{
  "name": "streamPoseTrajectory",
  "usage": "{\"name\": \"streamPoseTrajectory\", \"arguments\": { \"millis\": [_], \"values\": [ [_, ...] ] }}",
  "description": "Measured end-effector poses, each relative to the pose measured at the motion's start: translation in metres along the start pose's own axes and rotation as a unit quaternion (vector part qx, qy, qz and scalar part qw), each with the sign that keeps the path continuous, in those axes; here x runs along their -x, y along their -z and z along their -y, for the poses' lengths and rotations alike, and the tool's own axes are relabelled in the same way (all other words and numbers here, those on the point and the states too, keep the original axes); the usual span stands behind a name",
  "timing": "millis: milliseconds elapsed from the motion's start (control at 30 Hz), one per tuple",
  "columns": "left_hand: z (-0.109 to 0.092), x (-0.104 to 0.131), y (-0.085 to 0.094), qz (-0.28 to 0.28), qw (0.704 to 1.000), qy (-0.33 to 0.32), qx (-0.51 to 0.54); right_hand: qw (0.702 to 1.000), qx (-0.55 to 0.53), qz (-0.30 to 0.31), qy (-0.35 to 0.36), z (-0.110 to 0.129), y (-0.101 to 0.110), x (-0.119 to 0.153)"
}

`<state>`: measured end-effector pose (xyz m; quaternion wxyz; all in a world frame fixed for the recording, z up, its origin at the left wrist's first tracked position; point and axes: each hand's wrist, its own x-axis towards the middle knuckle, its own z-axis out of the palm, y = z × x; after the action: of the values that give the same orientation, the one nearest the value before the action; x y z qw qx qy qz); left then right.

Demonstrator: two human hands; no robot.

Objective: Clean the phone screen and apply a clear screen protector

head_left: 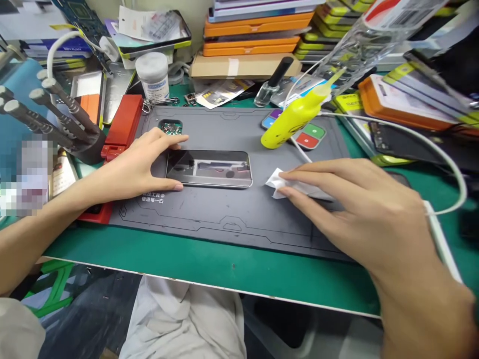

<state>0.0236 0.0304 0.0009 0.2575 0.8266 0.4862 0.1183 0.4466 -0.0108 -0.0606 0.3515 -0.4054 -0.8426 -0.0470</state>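
A smartphone (217,169) with a dark, glossy screen lies face up on the grey work mat (209,214). My left hand (144,159) grips its left end, thumb along the near edge and fingers at the far edge. Reflections of overhead things show on the glass. To the right of the phone, my right hand (359,204) pinches a crumpled white tissue (275,182) between thumb and fingers, just over the mat and apart from the phone. Part of the tissue is hidden under the fingers.
Behind the right hand is a yellow squeeze bottle (290,119) beside a coloured pad (312,135). A white cable (404,127) loops at right. A red clamp-like tool (125,119) and a screwdriver holder (88,144) stand left. Boxes (258,25) and a black-capped glass bottle (271,87) line the back.
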Motion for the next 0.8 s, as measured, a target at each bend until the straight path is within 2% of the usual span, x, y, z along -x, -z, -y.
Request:
{"name": "streamPoseTrajectory", "arguments": {
  "millis": [200,400,567,800],
  "values": [
    [0.003,-0.002,-0.004,-0.009,1.000,0.000,-0.006,1.000,-0.026,0.007,0.000,0.003,-0.008,0.002],
    [0.003,-0.002,-0.010,-0.011,1.000,-0.005,-0.015,0.999,0.006,-0.043,0.013,0.020,-0.005,-0.016],
    [0.005,-0.003,-0.011,-0.014,1.000,-0.004,-0.026,0.997,0.011,0.010,0.077,0.041,-0.018,-0.036],
    [0.004,-0.004,-0.014,-0.010,1.000,-0.005,-0.021,0.995,0.034,0.019,0.089,0.040,-0.030,-0.034]
  ]
}}
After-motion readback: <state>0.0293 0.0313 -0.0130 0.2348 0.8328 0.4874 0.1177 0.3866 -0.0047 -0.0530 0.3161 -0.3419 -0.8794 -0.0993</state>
